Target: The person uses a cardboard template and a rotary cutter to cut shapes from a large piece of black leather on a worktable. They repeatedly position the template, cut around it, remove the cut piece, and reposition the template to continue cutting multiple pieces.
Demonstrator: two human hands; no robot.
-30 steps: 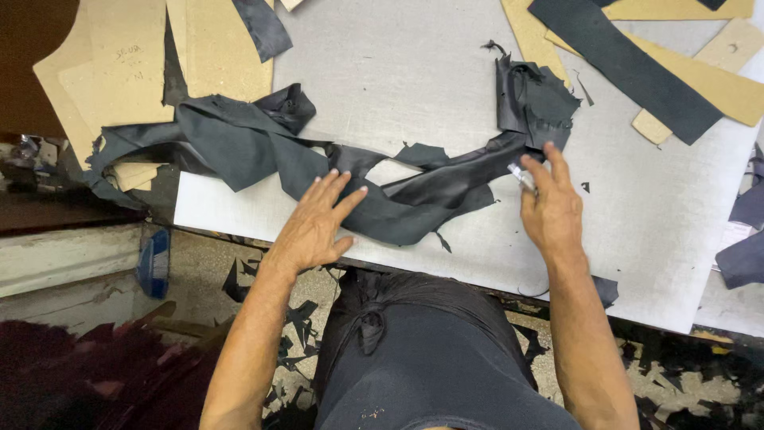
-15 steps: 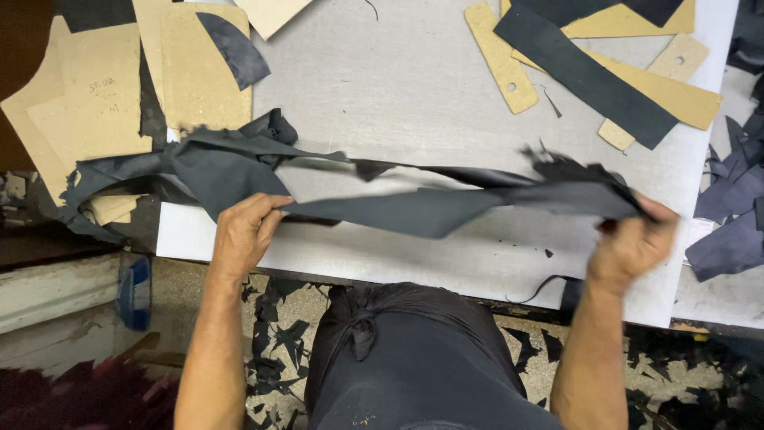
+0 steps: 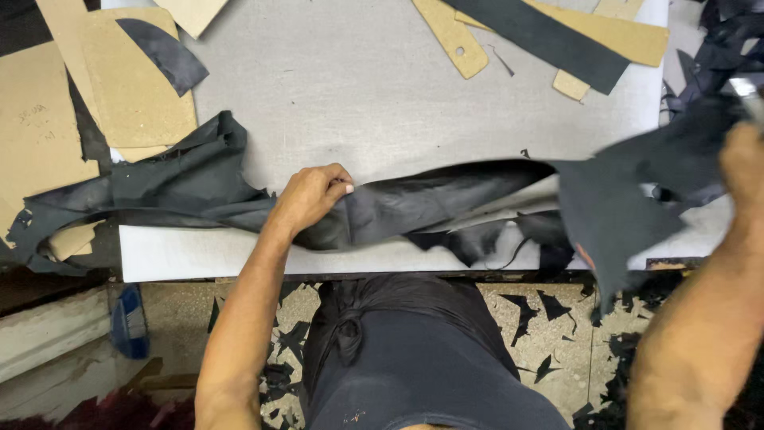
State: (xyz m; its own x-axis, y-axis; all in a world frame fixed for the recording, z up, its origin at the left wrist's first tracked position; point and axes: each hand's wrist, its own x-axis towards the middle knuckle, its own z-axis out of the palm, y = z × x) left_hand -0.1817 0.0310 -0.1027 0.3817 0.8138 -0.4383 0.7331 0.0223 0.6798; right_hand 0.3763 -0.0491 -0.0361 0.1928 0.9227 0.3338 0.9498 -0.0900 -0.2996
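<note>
A long, ragged piece of black leather (image 3: 414, 203) lies stretched across the near edge of a grey cutting board (image 3: 382, 87). My left hand (image 3: 312, 197) grips it near its middle, fingers closed on the sheet. My right hand (image 3: 744, 163) is at the far right edge of the view, blurred, holding the other end of the leather lifted off the board. A wide flap (image 3: 613, 215) of the leather hangs over the board's front edge. The left end (image 3: 159, 187) bunches up beyond the board's left side.
Tan cardboard patterns (image 3: 131, 91) lie at the left, one with a dark curved piece (image 3: 163, 52) on it. More tan patterns (image 3: 454, 36) and a black strip (image 3: 549, 36) lie at the top right. Black offcuts (image 3: 525, 306) litter the speckled floor below.
My right hand has pulled its end of the leather farther right and up, stretching the sheet. My left hand has shifted right along the leather, onto the board.
</note>
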